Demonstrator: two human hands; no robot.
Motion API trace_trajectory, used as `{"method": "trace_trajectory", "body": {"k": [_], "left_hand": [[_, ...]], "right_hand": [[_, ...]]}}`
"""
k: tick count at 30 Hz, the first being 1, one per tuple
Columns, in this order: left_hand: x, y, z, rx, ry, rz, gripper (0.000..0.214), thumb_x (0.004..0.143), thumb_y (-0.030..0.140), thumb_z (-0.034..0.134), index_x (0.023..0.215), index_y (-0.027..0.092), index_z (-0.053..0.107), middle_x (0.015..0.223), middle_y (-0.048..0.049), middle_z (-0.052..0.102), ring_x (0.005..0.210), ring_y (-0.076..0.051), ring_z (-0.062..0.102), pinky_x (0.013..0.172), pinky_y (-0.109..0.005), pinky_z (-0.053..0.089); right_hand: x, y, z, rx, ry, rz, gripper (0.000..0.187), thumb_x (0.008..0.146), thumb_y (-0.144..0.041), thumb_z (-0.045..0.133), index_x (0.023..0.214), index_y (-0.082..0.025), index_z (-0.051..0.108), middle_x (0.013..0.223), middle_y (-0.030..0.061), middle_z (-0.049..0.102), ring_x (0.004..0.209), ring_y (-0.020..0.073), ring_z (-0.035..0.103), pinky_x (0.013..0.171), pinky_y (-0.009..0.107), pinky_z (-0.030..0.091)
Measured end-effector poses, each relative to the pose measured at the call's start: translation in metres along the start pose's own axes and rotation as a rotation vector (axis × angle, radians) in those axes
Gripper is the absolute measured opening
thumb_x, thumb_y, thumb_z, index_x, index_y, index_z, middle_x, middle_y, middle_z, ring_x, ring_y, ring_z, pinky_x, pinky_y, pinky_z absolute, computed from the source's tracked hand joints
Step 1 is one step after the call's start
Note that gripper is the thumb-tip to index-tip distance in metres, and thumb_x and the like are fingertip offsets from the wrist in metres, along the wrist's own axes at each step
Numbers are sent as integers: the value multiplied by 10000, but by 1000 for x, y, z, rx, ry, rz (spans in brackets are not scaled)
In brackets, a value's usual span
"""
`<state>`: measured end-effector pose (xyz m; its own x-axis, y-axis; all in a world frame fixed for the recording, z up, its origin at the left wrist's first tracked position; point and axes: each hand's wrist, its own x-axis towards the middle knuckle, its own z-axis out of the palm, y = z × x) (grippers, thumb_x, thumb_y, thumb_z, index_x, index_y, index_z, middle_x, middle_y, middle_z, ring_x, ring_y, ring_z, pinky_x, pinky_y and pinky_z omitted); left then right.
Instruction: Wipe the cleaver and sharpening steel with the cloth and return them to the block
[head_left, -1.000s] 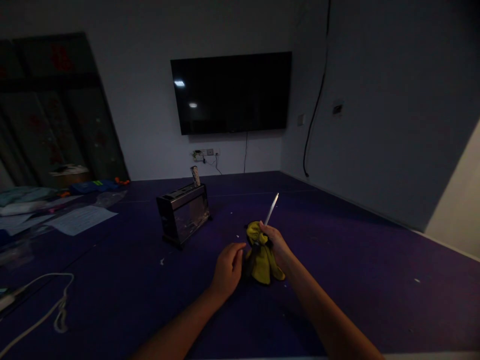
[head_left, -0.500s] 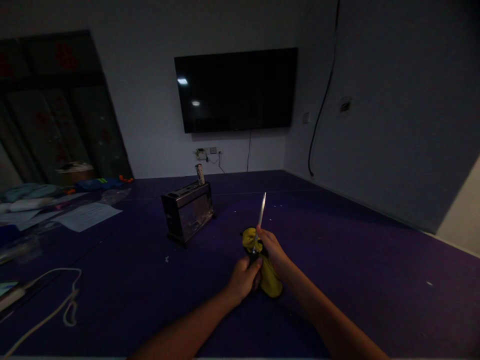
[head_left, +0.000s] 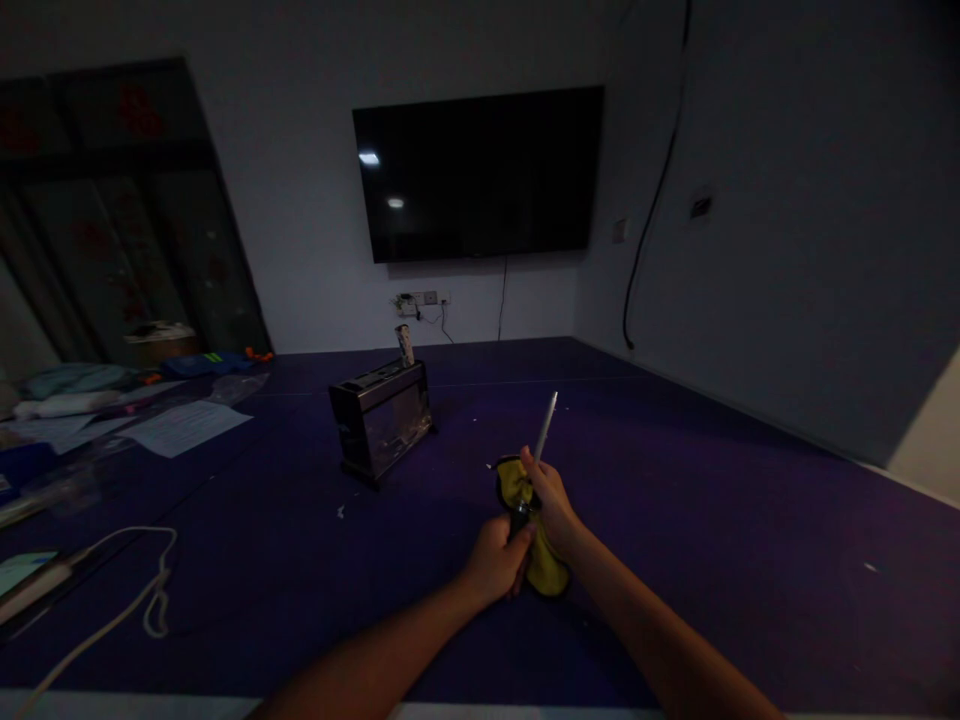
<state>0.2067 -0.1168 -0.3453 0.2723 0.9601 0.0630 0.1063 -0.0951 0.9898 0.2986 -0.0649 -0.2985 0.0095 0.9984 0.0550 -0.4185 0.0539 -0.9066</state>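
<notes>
The knife [head_left: 547, 425] was held between the two hands, over the purple table [head_left: 720, 540], its long axis running forward and slightly rightward from the person. The left hand [head_left: 495, 560] was wrapped round the dark handle [head_left: 519, 518]; the right hand [head_left: 553, 510], nearer the tip, grasped a yellow cloth [head_left: 547, 575] against the blade, whose end stuck out bare beyond the thumb.

- Left hand [head_left: 496, 560]: beside the cloth 1.0 s ago; now closed round the knife's dark handle [head_left: 517, 522].
- Knife [head_left: 547, 420]: blade nearer upright 0.5 s ago; now leans further right.
- Right hand [head_left: 553, 500]: now hides the lower blade, exposed 0.5 s ago.
- Cloth [head_left: 547, 575]: spread wide 1.0 s ago; now a narrower flap below the hands.
- View shifted; more phone [head_left: 30, 570] visible at left.
</notes>
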Motion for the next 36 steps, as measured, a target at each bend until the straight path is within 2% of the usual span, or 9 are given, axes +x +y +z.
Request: {"method": "trace_trajectory", "body": {"k": [5,11,16,21,28,36], "left_hand": [[0,-2,-1,8,41,17,432,781,611,437,782,180,454,370,93,387,255,-81,336,307,-203,237],[2,-1,-2,37,-7,-9,348,819,526,432,779,181,444,377,93,390,268,-81,351,322,-198,250],[4,0,-3,55,-16,-34,346,825,516,431,731,182,430,382,92,387,272,-76,358,325,-193,260],[6,-4,-4,53,-32,-37,360,824,524,425,703,185,413,389,94,390,270,-68,370,316,-179,261],[8,-3,-4,59,-18,-56,351,824,513,429,704,184,416,394,94,396,269,-68,380,299,-173,262],[7,-1,-3,75,-5,-56,325,839,465,425,679,182,415,390,95,385,262,-61,370,304,-170,260]], "right_hand": [[1,7,-1,42,-15,58,518,527,-638,714,611,-151,558,522,13,572,428,110,520,424,226,428],[9,17,-4,-11,135,-50,547,540,-677,674,668,-152,590,516,1,557,423,99,498,403,213,398],[15,15,-4,-40,78,-76,625,516,-692,671,781,-127,649,544,11,577,440,105,513,401,211,391],[17,11,-5,-102,14,-69,624,536,-675,668,799,-110,679,504,1,554,425,89,483,393,197,362],[17,11,-2,-121,88,-121,543,501,-611,723,731,-121,685,550,17,588,462,98,509,425,205,379],[18,9,-3,-145,131,-113,544,476,-603,742,727,-124,681,595,24,610,491,99,524,450,203,397]]}}
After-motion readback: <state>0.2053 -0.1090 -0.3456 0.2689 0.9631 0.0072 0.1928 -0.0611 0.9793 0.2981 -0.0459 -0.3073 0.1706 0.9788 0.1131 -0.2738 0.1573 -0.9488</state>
